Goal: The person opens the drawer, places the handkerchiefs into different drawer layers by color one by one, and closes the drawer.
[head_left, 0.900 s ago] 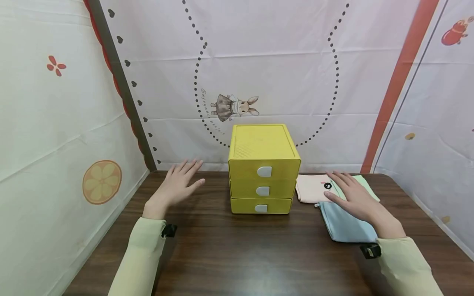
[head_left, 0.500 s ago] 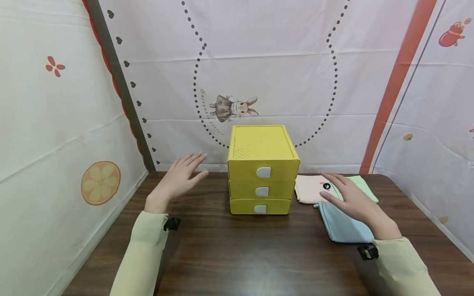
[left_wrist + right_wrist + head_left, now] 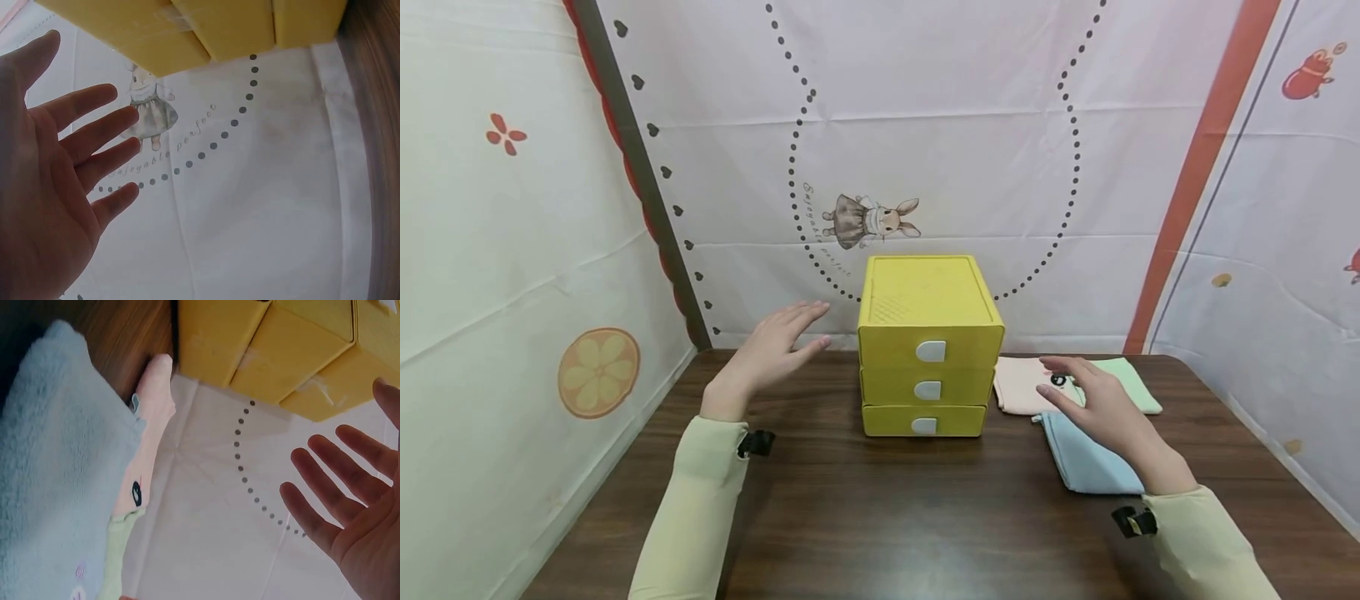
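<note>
A yellow three-drawer storage box (image 3: 931,292) with white tab handles stands at the back middle of the table, its drawers closed. To its left my left hand (image 3: 767,354) hovers with spread, nearly straight fingers, holding nothing; the left wrist view shows its palm (image 3: 50,200) apart from the box. My right hand (image 3: 1108,412) is in the air over the folded cloths, fingers extended and slightly bent, touching nothing. Beneath and around it lie a blue cloth (image 3: 1093,458), a pink cloth (image 3: 1018,385) and a green cloth (image 3: 1131,383). The right hand partly hides them in the head view.
The dark wooden table (image 3: 917,517) reaches forward from the box. A white printed fabric curtain (image 3: 970,150) hangs right behind it, and similar fabric walls (image 3: 512,275) rise on the left and right sides.
My left hand has moved right and slightly up, closer to the box. My right hand has drifted left, its fingers bending a little more. The view has shifted slightly; box and cloths stay put.
</note>
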A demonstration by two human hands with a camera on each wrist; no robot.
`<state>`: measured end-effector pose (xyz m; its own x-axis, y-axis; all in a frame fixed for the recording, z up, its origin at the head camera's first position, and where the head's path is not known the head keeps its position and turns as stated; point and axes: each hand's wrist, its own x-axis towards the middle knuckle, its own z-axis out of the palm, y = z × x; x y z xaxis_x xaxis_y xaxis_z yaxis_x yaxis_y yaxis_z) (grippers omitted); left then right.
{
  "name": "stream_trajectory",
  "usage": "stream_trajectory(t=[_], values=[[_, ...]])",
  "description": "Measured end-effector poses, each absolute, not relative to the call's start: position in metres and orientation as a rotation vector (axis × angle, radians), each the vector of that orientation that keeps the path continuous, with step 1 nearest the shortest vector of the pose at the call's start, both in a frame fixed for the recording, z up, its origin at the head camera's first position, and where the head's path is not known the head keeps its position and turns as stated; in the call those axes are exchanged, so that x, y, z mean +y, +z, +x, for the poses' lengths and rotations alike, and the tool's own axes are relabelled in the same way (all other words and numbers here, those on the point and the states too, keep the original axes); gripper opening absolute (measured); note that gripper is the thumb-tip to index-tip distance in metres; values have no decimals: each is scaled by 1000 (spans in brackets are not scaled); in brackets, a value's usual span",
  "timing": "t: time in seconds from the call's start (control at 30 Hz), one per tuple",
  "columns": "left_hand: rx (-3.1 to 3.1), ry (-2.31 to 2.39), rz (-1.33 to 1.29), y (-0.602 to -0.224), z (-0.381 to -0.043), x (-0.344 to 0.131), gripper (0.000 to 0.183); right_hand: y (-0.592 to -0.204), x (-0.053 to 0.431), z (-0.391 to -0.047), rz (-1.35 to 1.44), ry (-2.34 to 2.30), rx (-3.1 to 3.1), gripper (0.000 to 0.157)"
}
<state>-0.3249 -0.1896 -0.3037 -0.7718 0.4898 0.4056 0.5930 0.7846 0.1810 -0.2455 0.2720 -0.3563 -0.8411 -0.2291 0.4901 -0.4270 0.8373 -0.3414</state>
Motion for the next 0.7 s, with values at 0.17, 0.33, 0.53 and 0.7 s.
stream_trajectory(t=[0.17, 0.33, 0.53, 0.7], values=[[-2659, -456, -818, -299, -325, -187, 63, -355, 264, -244, 516, 640, -2511, 41], [-2659, -490, -832, -293, -326, -183, 60, -350, 253, -242, 514, 660, -2468, 38], [-2657, -522, -856, -286, -326, -178, 59, -348, 244, -243, 535, 676, -2411, 32], [-2663, -546, -858, -283, -328, -175, 58, -348, 235, -243, 551, 706, -2387, 31]])
